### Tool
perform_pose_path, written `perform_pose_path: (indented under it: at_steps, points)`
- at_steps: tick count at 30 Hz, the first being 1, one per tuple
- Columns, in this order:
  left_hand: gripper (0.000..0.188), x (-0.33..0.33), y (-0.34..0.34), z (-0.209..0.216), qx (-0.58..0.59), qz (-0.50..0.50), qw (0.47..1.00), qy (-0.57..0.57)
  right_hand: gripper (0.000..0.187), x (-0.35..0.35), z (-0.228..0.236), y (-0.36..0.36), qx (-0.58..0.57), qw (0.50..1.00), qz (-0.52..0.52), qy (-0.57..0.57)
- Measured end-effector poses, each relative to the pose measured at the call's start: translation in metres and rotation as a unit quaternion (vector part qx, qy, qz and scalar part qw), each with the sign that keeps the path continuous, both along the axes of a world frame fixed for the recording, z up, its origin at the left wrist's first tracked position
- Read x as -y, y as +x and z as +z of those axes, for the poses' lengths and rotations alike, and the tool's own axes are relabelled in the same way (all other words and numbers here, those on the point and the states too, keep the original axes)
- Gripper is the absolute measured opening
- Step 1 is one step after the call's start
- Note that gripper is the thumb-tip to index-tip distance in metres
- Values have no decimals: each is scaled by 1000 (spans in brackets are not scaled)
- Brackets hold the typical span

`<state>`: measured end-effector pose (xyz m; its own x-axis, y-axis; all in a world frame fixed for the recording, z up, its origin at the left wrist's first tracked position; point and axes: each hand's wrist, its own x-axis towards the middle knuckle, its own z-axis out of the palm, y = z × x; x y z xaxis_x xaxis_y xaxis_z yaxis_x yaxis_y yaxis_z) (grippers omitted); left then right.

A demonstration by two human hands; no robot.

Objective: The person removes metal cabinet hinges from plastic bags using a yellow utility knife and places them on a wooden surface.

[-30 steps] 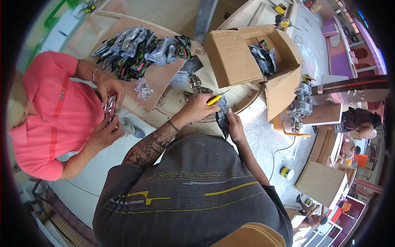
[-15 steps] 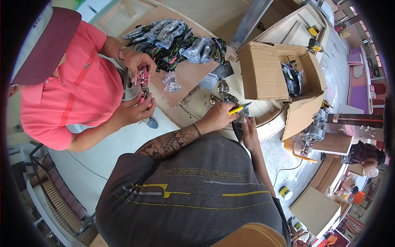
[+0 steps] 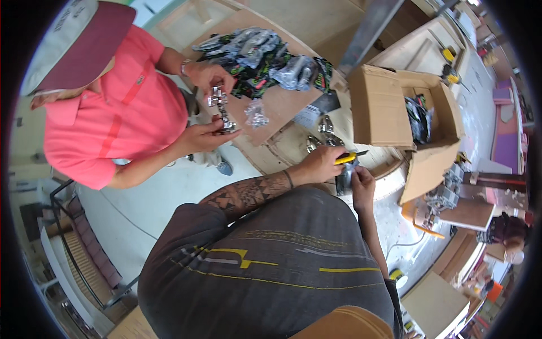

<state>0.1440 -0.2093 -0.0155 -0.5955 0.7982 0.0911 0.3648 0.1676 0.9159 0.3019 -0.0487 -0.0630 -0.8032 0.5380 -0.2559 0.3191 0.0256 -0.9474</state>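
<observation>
My left hand (image 3: pixel 323 164), at the end of a tattooed forearm, is closed on a yellow utility knife (image 3: pixel 345 159). Its dark blade points right, just above a dark plastic packet (image 3: pixel 343 183). The packet's right edge is pinched by the fingers of my right hand (image 3: pixel 364 185). Beyond my left hand, shiny metal hinges (image 3: pixel 326 125) lie loose on the wooden surface. What is inside the packet I cannot make out.
On the left, a person in a pink shirt holds metal hinges (image 3: pixel 217 99) in both hands. Several packets (image 3: pixel 254 48) are piled on a board (image 3: pixel 268 127) beside a clear bag of small parts (image 3: pixel 256 114). An open cardboard box (image 3: pixel 381 107) stands at right; a drill (image 3: pixel 450 74) lies farther off.
The view has shifted, so most things sit farther right. The knife has moved slightly over the packet, and my right fingers have curled more around its edge. The other person has turned the hinges.
</observation>
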Motion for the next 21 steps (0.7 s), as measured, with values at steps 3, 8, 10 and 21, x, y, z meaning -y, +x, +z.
perform_pose_path:
  at_steps: [3,8,10,21]
  points:
    - [35,3,2,0,-3,30,999,-30,20,1,-3,-2,-1,994,-66,-86]
    - [29,19,-6,-7,45,29,997,-48,30,-12,0,7,76,995,-46,39]
    - [28,23,-12,-10,94,27,994,-54,31,8,7,0,41,999,-20,28]
    - [29,20,-13,-22,56,-29,994,-95,30,16,6,-4,28,999,-15,7]
